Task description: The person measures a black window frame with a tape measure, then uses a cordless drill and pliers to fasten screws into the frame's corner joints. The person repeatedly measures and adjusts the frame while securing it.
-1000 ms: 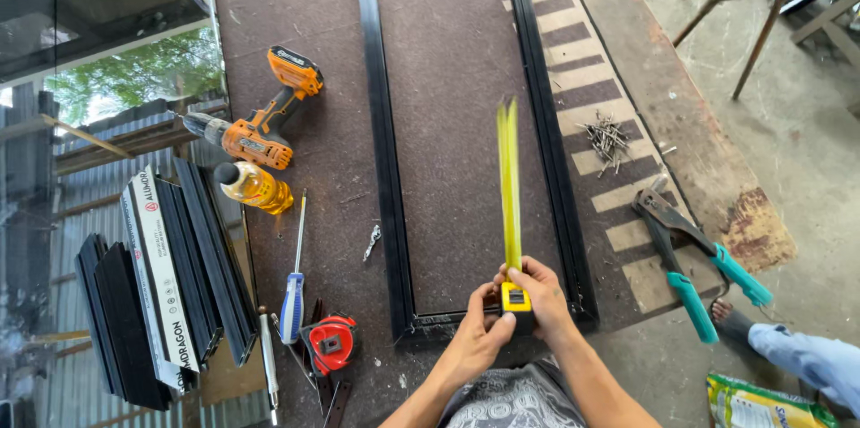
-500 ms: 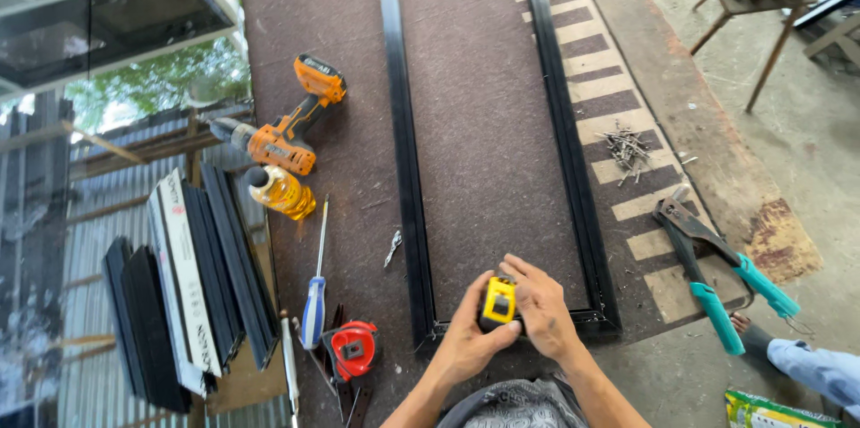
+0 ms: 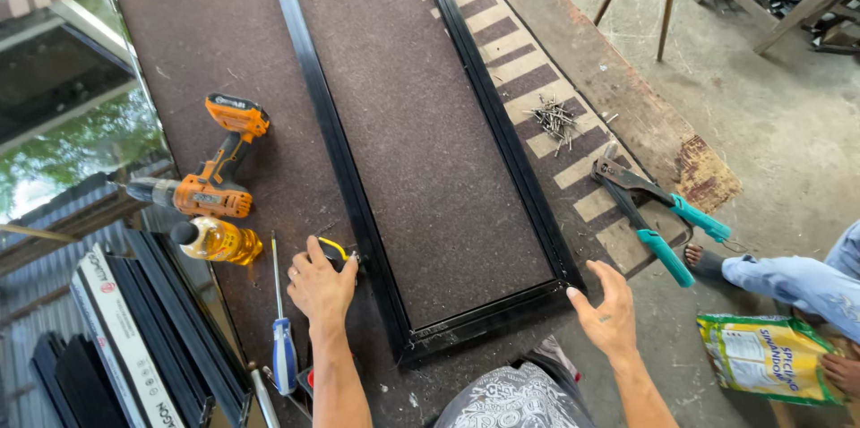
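My left hand [image 3: 320, 287] grips one tape measure [image 3: 335, 252] just left of one black frame [image 3: 488, 307]; my right hand [image 3: 609, 312] hangs wide open off its corner; one screwdriver [image 3: 281, 338], one bottle [image 3: 215, 241], one drill [image 3: 215, 177] lie further left

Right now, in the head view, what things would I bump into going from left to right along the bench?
Oil bottle → blue-handled screwdriver → left hand on the yellow tape measure → black frame → right hand → teal-handled rivet tool → yellow-green bag on the floor.
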